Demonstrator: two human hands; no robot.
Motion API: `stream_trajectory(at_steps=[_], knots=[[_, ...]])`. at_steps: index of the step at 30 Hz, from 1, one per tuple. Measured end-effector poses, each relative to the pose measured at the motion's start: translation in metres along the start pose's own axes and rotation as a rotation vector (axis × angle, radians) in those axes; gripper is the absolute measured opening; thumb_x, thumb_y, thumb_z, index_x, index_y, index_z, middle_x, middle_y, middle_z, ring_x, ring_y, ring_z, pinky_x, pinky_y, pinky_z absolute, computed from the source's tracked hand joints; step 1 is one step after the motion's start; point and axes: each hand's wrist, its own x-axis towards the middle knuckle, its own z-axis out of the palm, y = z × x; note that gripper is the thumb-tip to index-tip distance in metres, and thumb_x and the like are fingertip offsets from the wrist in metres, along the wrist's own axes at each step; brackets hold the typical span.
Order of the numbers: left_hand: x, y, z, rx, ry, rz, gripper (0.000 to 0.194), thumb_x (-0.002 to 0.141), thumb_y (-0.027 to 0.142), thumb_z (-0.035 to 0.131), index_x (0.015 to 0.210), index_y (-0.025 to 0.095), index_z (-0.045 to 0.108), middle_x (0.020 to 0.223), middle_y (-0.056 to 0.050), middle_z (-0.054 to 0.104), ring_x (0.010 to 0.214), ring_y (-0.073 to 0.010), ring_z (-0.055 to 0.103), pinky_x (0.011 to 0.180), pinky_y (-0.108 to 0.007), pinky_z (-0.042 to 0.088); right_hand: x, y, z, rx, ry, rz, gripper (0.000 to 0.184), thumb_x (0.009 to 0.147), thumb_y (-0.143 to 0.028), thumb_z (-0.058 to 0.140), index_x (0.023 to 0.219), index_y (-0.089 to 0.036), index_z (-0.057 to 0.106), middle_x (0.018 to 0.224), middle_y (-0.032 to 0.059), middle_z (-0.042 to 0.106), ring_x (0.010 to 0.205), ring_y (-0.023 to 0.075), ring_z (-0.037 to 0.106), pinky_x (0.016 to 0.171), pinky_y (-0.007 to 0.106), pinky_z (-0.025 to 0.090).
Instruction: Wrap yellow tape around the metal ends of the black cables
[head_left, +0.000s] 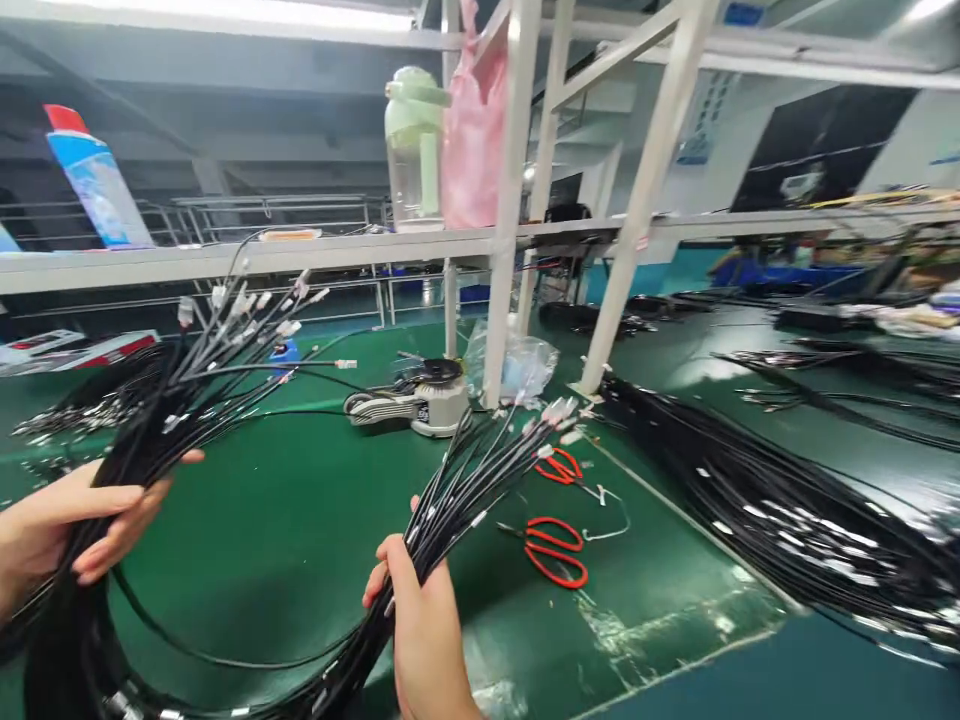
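My left hand [105, 515] is closed round a thick bundle of black cables [142, 440] whose white-tipped ends fan out upward. In my right hand [420, 600] is another gathered end of black cables [457, 490], its pale connectors pointing up and right. The cables sag in a loop between the two hands, low in the view. Orange-handled scissors [555, 552] lie on the green work mat [300, 560] to the right of my right hand. A second orange-handled pair [559, 466] lies just behind them, partly behind the cable ends.
A grey round device [441, 408] stands mid-table beside a clear plastic bag [517, 360]. Further cable bundles [750, 490] cover the right side. White posts [506, 200] rise to a shelf [337, 250] bearing a spray can [97, 180], a jug [415, 150] and a pink bag [474, 140].
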Motion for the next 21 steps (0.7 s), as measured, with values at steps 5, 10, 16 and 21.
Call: stream_trajectory(at_steps=[5,10,16,21], knots=[[0.041,-0.064,-0.006,0.212,0.092,-0.25,0.03,0.056,0.031,0.076,0.06,0.018,0.05,0.046,0.004,0.055,0.04,-0.0112,0.051,0.041,-0.023,0.045,0.018,0.042,-0.006,0.021,0.038,0.332,0.027,0.065,-0.031,0.066,0.084,-0.014,0.059,0.081,0.0091,0.07,0.071,0.0187,0.063,0.056,0.029,0.051],[0.092,-0.107,-0.011,0.279,0.072,-0.267,0.027,0.057,0.031,0.071,0.056,0.018,0.047,0.042,0.003,0.052,0.035,-0.012,0.047,0.036,-0.024,0.041,0.03,0.033,-0.011,-0.091,-0.103,0.319,0.027,0.064,-0.027,0.063,0.087,-0.013,0.061,0.097,0.0118,0.07,0.084,0.0199,0.064,0.069,0.031,0.053],[0.127,-0.094,-0.024,0.45,0.118,-0.021,0.015,0.063,0.023,0.062,0.06,0.015,0.05,0.045,0.009,0.049,0.041,-0.009,0.048,0.044,-0.018,0.038,0.044,0.029,0.003,-0.508,-0.257,0.259,0.017,0.066,-0.032,0.068,0.067,-0.015,0.066,0.058,0.0028,0.067,0.048,0.0153,0.06,0.047,0.026,0.047],[0.125,-0.081,-0.012,0.65,0.26,0.204,0.023,0.071,0.032,0.061,0.084,0.013,0.06,0.078,-0.003,0.064,0.087,-0.0271,0.061,0.07,-0.03,0.047,0.031,-0.019,-0.046,-0.874,-0.217,0.025,0.004,0.067,-0.022,0.07,0.063,-0.021,0.071,0.061,0.0009,0.067,0.059,0.0154,0.059,0.058,0.025,0.045]])
